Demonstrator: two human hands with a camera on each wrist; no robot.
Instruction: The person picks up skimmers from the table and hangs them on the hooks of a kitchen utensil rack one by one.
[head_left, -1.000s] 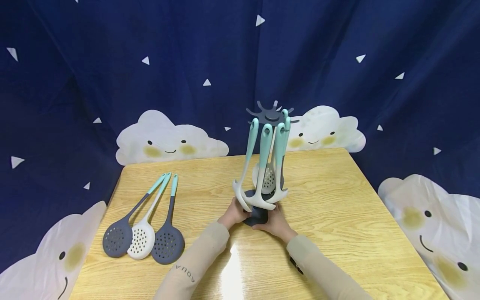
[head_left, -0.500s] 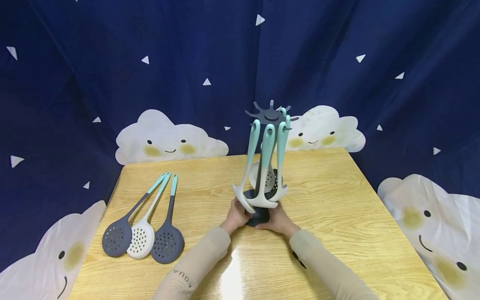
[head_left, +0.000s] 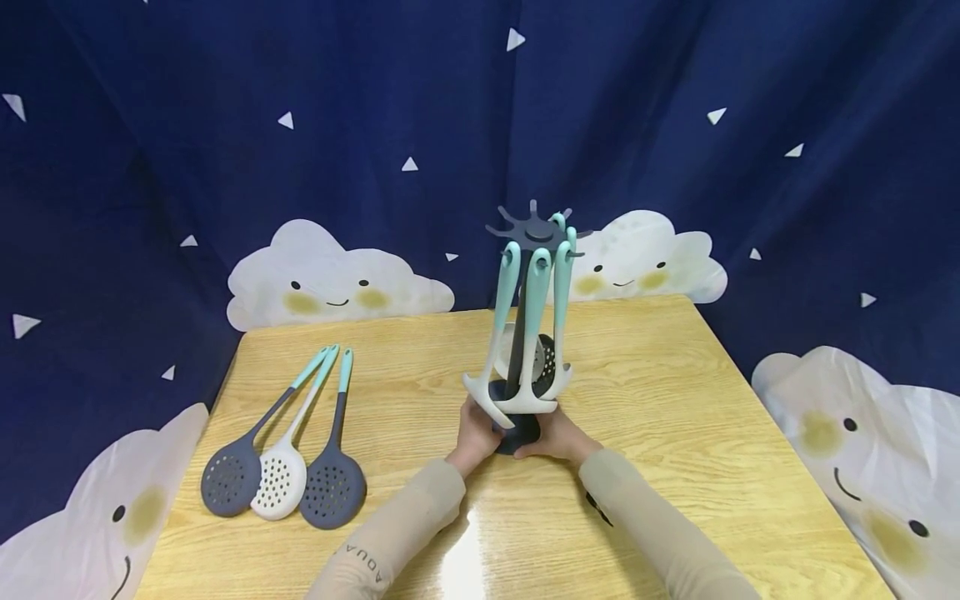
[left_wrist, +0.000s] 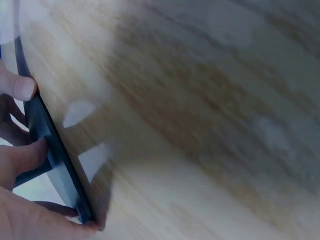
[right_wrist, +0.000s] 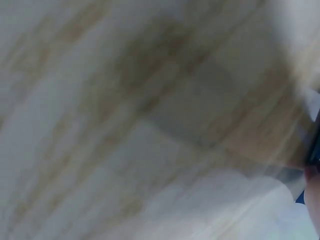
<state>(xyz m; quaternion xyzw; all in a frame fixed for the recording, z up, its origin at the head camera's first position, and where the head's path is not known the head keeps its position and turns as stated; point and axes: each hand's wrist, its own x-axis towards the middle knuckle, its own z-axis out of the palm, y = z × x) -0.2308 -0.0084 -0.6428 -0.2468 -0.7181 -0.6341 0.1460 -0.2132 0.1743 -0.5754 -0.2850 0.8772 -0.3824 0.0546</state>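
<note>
A dark utensil stand with a spoked hook top stands at the middle of the table. My left hand grips its base from the left; in the left wrist view, thumb and fingers hold the dark base by its edge. From the right, my right hand grips the same base; only a sliver of it shows in the right wrist view. Mint-handled utensils hang from the hooks. White ones with curved, anchor-like lower ends face me. Behind them hang a pale round-headed utensil and a dark perforated one, partly hidden.
Three skimmers lie side by side at the table's left: a dark one, a white one and another dark one. A blue curtain with white clouds surrounds the wooden table.
The stand has turned slightly between my hands. Its hook top has shifted left, and the pale head behind has moved left while the dark perforated head shows more. Both hands keep their grip.
</note>
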